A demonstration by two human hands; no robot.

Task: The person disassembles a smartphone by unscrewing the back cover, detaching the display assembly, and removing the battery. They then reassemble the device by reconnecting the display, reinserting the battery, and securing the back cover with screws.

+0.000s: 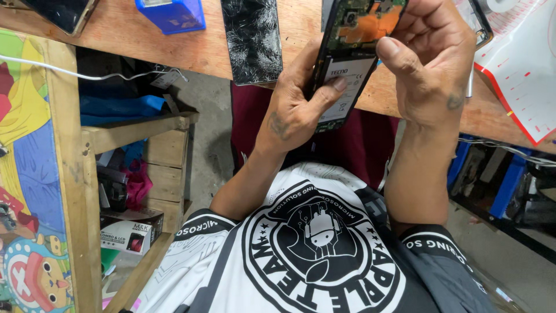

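My left hand grips an opened black phone with its back cover off, showing a white battery label, an orange flex piece and a green board. The left thumb lies across the battery. My right hand is curled over the phone's upper right side, its thumb pressing near the orange part. The phone is held above the edge of a wooden workbench.
A cracked black screen panel lies on the bench left of the phone. A blue box sits further left, a red-edged white mat at right. Wooden shelves with boxes and cables stand at left.
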